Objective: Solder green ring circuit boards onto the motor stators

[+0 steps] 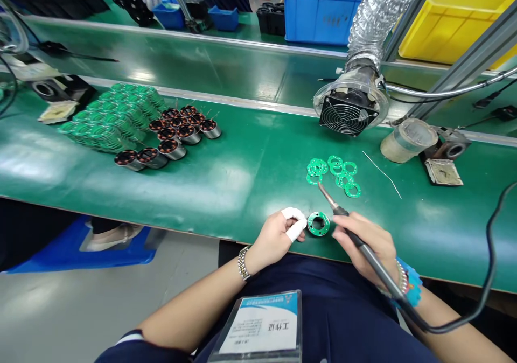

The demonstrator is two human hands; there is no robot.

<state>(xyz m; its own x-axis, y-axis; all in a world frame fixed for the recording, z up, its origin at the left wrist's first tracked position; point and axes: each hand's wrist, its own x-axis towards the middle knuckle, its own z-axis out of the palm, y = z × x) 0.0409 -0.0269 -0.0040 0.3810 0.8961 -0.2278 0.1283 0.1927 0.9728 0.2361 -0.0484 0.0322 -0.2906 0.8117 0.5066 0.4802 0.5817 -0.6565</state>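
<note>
My right hand [367, 244] is closed round the dark handle of a soldering iron [329, 197], its tip pointing away from me toward loose green boards. A round motor stator topped with a green ring-shaped circuit board [319, 224] sits at the bench's near edge, between my hands. Beside its left edge is my left hand [280, 234], white covers on thumb and forefinger. Those fingers are pinched together; whatever is between them is hidden. Several loose green ring boards [345, 180] lie just beyond the stator. A thin strand of solder wire [382, 173] lies to their right.
Stacked green boards [117, 115] and several copper-wound stators [172, 147] stand at left. A fan with a foil duct [348, 116] hangs at back right, near a round tub [409, 139] and an iron stand [448, 153]. The iron's cable [490, 244] loops at right.
</note>
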